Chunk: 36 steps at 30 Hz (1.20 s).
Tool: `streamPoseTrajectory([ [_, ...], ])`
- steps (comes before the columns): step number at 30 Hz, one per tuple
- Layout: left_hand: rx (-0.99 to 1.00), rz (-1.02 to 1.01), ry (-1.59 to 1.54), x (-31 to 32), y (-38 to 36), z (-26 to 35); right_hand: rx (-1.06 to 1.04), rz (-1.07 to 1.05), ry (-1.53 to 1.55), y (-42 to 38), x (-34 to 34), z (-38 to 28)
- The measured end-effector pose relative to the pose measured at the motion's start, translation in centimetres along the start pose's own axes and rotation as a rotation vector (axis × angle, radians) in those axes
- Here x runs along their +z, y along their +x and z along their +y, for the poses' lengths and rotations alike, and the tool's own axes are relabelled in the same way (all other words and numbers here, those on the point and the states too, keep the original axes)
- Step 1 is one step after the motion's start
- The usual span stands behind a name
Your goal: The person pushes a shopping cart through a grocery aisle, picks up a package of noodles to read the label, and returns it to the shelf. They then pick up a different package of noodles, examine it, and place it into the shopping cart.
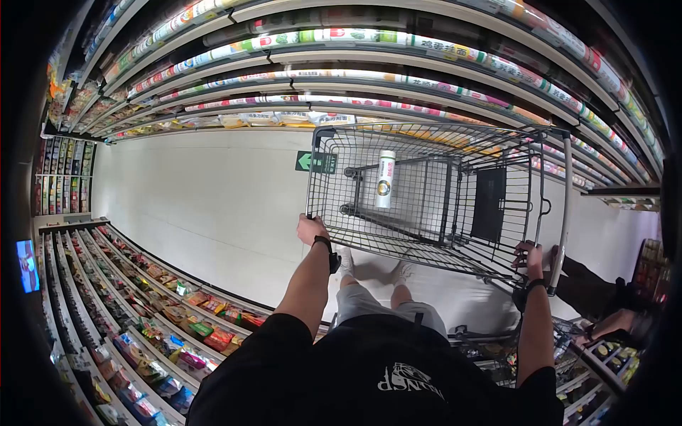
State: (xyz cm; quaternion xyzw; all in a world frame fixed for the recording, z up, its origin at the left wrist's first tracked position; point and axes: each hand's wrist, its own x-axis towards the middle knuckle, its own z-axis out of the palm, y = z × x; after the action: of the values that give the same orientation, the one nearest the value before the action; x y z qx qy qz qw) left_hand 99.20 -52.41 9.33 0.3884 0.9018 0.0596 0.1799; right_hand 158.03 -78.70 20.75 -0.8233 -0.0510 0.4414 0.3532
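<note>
A wire shopping cart [398, 245] stands crosswise in front of me, its handle [566, 170] at the right. My left hand [310, 229] is closed around the near corner of the basket's left end. At the right end, my right hand [527, 257] grips the wire frame close to the handle. Inside the basket lies one white cylindrical pack [385, 179] with red and green print, apart from both hands. A dark flat panel [489, 204] hangs on the wires near the handle end.
Shelves [341, 60] of rolled noodle packs run along the far side. More shelves [177, 312] with colourful bagged goods stand at the lower left. A green arrow sign [304, 161] is on the pale floor [206, 184]. Another person's arm [614, 325] shows at the right, near a second cart.
</note>
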Motion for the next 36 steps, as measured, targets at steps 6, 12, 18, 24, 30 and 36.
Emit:
streamPoseTrajectory([
  [6, 0.061, -0.008, 0.002, -2.3, 7.5, -0.1, 0.001, 0.02, 0.006, -3.1, 6.8, -0.2],
  [12, 0.079, -0.011, -0.029, -4.7, 14.5, -1.4, 0.002, -0.01, 0.009, -5.7, 13.0, -0.2],
  [18, 0.067, 0.005, -0.042, -6.5, 19.7, -3.4, -0.054, 0.069, 0.041, -7.6, 19.4, -1.6],
  [24, 0.041, 0.006, -0.052, -8.4, 23.5, -4.5, -0.005, 0.033, 0.022, -10.1, 24.3, -5.3],
  [30, -0.008, -0.008, -0.05, -10.0, 26.7, -5.4, -0.015, -0.029, 0.013, -9.3, 27.3, -6.3],
  [36, -0.028, 0.013, -0.03, -10.6, 30.4, -6.7, -0.011, -0.042, -0.003, -9.5, 30.8, -7.9],
])
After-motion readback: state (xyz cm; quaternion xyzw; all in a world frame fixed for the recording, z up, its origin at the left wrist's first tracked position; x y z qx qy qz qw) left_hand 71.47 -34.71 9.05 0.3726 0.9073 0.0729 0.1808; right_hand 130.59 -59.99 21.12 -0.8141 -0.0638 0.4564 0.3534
